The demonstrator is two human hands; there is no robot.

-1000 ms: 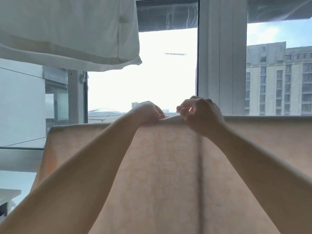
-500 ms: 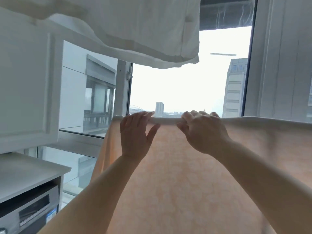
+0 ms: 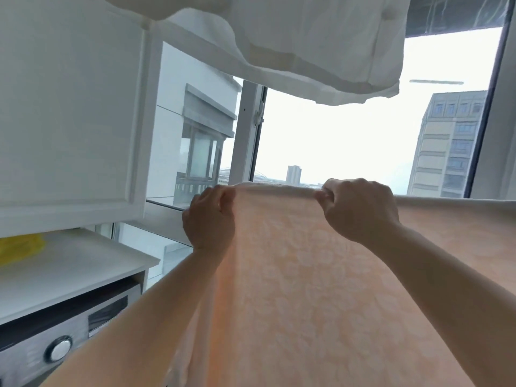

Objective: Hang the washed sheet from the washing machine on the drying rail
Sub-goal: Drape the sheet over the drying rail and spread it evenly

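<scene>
A peach sheet [image 3: 321, 275] with a faint flower pattern hangs over a horizontal rail that it hides; its top fold runs across the view at hand height. My left hand [image 3: 209, 216] grips the sheet's left edge at the fold, fingers curled round the cloth. My right hand [image 3: 360, 208] pinches the top fold a little to the right, thumb and fingers closed on the fabric. The washing machine [image 3: 55, 344], grey with a round silver knob, sits at the lower left under a white counter.
White laundry [image 3: 293, 43] hangs overhead across the top. A white wall cabinet [image 3: 69, 107] fills the upper left, above a white counter [image 3: 72, 266] with something yellow [image 3: 19, 247] on it. Behind the sheet is a large window with a white frame [image 3: 248, 132].
My left hand has slid left to the sheet's edge and closed on it; before, its fingers lay flat on the cloth. My right hand now pinches the fold. The view swung left.
</scene>
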